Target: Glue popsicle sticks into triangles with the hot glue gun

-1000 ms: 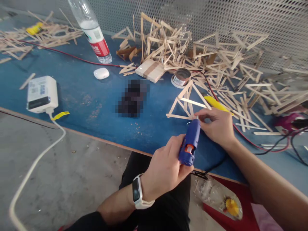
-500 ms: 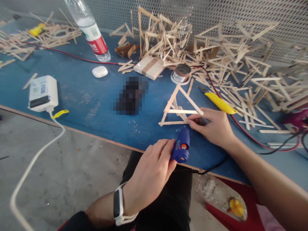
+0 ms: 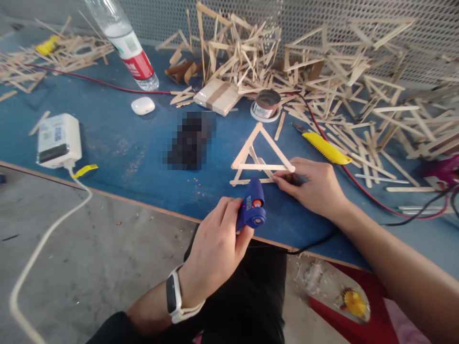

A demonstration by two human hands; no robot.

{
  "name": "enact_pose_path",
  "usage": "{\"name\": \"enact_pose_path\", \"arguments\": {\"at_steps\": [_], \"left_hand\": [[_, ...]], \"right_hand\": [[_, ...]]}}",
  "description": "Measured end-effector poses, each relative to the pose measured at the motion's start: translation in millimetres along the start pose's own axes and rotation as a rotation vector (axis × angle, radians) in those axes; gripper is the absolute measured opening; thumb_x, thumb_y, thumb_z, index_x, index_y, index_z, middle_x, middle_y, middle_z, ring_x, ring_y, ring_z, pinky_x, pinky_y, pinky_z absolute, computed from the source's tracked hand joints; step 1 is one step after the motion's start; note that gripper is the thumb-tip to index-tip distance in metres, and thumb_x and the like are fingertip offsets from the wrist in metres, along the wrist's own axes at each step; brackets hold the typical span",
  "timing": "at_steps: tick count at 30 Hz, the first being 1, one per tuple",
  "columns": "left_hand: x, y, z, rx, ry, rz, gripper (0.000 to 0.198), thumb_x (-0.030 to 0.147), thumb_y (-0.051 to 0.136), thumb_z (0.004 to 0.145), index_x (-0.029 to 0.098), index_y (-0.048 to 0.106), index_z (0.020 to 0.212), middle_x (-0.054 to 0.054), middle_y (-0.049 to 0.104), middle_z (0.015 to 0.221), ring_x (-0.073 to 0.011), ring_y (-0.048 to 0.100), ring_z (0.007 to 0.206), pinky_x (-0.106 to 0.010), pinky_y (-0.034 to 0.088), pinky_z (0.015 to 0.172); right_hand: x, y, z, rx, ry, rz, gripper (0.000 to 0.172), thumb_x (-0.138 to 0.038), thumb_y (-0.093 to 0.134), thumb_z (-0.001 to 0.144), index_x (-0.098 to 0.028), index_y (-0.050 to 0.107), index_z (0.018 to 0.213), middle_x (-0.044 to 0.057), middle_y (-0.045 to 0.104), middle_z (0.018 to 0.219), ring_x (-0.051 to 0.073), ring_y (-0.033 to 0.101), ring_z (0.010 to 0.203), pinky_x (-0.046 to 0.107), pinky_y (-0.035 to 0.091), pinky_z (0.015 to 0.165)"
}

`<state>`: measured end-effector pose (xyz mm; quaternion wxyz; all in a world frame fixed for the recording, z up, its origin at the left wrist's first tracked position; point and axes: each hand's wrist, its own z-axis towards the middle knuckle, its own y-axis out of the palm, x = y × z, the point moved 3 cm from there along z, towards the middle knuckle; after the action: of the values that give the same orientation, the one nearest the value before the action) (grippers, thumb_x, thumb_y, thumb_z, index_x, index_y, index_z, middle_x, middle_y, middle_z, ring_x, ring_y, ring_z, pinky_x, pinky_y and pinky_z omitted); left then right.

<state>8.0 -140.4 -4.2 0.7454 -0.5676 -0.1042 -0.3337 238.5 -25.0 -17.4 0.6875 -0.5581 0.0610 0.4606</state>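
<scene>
My left hand (image 3: pixel 218 239) is wrapped round the handle of a blue hot glue gun (image 3: pixel 253 205), whose tip points away from me. That tip reaches the lower front stick of a popsicle-stick frame (image 3: pixel 263 167); whether it touches, I cannot tell. The frame is built of wooden sticks joined into triangles and stands on the blue table (image 3: pixel 150 191). At the frame's right corner my right hand (image 3: pixel 308 186) pinches it between thumb and fingers, with some fingertips hidden behind the sticks.
Beyond the frame are a small round tin (image 3: pixel 266 105), a yellow utility knife (image 3: pixel 326 148) and a bundle of sticks (image 3: pixel 217 95). Loose sticks (image 3: pixel 244 52) pile against the mesh panel. Leftward stand a water bottle (image 3: pixel 138 64), a white case (image 3: pixel 142 105) and a white power bank (image 3: pixel 59 140).
The glue gun in my left hand has moved up and left, its tip now at the frame's lower stick. My right hand still pinches the frame, which is tilted slightly differently.
</scene>
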Motion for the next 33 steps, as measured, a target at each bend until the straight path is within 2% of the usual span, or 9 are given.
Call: {"name": "enact_pose_path", "arguments": {"at_steps": [8, 14, 20, 24, 33], "left_hand": [[-3.5, 0.4, 3.8, -0.083, 0.016, 0.024, 0.009, 0.023, 0.053, 0.114, 0.022, 0.054, 0.123, -0.004, 0.071, 0.109, -0.0234, 0.075, 0.092, -0.037, 0.063, 0.079], [-7.9, -0.6, 7.1, -0.094, 0.019, 0.027, 0.011, 0.026, 0.05, 0.115, 0.022, 0.056, 0.124, -0.004, 0.069, 0.106, -0.0224, 0.071, 0.088, -0.036, 0.06, 0.076], [-11.4, -0.6, 12.7, -0.056, 0.079, -0.013, 0.01, 0.026, 0.051, 0.116, 0.019, 0.057, 0.117, -0.004, 0.068, 0.102, -0.0216, 0.069, 0.095, -0.033, 0.058, 0.084], [-11.6, 0.0, 16.7, -0.074, 0.094, 0.011, 0.013, 0.028, 0.051, 0.116, 0.018, 0.059, 0.114, -0.004, 0.068, 0.1, -0.0216, 0.069, 0.091, -0.032, 0.055, 0.079], [-16.8, -2.2, 18.0, -0.078, 0.034, -0.091, 0.015, 0.029, 0.053, 0.116, 0.02, 0.063, 0.109, -0.004, 0.074, 0.101, -0.0191, 0.072, 0.088, -0.029, 0.054, 0.075]], "right_hand": [[-3.2, -1.1, -0.9, 0.012, -0.054, -0.044, 0.013, -0.026, 0.072, 0.102, -0.026, 0.077, 0.09, 0.0, 0.068, 0.078, 0.015, 0.062, 0.063, 0.032, 0.047, 0.058], [-6.7, -0.7, -2.3, 0.02, -0.1, -0.113, 0.015, -0.024, 0.069, 0.103, -0.024, 0.076, 0.091, 0.002, 0.072, 0.083, 0.015, 0.064, 0.066, 0.031, 0.048, 0.059], [-7.6, -1.5, -1.7, 0.043, -0.101, -0.128, 0.012, -0.02, 0.074, 0.101, -0.022, 0.075, 0.089, 0.001, 0.072, 0.08, 0.012, 0.063, 0.063, 0.03, 0.048, 0.058], [-8.0, -1.6, -0.8, 0.041, -0.098, -0.139, 0.011, -0.018, 0.075, 0.1, -0.022, 0.077, 0.09, 0.0, 0.073, 0.081, 0.012, 0.063, 0.064, 0.03, 0.048, 0.058], [-9.5, -2.9, -1.8, 0.066, -0.116, -0.137, 0.009, -0.018, 0.075, 0.099, -0.022, 0.079, 0.092, 0.001, 0.075, 0.083, 0.013, 0.066, 0.065, 0.03, 0.05, 0.059]]}}
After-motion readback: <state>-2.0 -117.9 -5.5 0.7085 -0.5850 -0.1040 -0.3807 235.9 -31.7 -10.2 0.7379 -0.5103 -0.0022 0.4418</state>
